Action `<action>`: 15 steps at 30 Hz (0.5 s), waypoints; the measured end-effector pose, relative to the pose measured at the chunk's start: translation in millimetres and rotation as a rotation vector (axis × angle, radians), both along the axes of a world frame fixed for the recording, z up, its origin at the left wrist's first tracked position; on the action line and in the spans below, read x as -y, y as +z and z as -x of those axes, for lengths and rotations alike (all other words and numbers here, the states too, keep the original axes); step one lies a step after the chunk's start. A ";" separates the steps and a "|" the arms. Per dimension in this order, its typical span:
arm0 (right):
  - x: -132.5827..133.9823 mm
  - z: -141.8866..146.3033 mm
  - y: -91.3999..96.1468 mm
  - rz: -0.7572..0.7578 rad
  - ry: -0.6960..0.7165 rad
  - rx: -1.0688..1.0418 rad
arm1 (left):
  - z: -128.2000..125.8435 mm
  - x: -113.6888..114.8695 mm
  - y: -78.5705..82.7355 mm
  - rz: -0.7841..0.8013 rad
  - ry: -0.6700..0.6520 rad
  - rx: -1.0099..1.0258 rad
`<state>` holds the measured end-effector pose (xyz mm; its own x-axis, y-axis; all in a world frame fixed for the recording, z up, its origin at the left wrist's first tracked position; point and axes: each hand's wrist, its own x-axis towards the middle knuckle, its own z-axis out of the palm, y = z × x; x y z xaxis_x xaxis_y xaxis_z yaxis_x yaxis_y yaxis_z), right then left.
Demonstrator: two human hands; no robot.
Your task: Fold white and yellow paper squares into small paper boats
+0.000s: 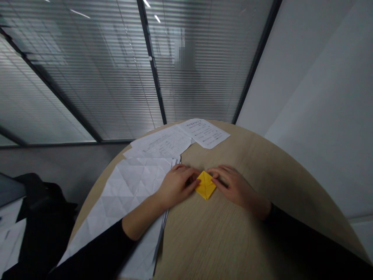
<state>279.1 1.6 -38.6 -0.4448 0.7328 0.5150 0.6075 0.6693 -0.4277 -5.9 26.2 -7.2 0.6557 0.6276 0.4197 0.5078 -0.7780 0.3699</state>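
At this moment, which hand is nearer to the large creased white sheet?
Left. The left hand is at the edge of the creased sheet; the right hand is farther right, beyond the yellow paper.

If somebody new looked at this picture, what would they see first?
Probably the bright yellow folded paper, a little diamond on the wooden table, with the left hand and right hand at its side corners. Next might come the big white creased sheet on the table's left side, then the printed pages near its far edge.
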 end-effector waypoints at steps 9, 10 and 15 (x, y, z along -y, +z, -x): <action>0.2 3.3 3.8 0.053 0.049 0.027 | -0.5 -0.6 0.0 0.060 0.056 -0.026; 0.0 3.1 3.7 0.041 0.051 0.046 | -0.7 -0.5 0.1 0.045 0.066 -0.042; 5.5 5.8 10.8 -0.072 0.029 0.141 | 0.5 -0.7 0.4 -0.031 0.030 -0.066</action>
<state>273.3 -3.9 -27.8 -0.5364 0.6820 0.4971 0.6382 0.7132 -0.2899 -6.4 27.0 -6.7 0.6636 0.6347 0.3959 0.5536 -0.7726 0.3107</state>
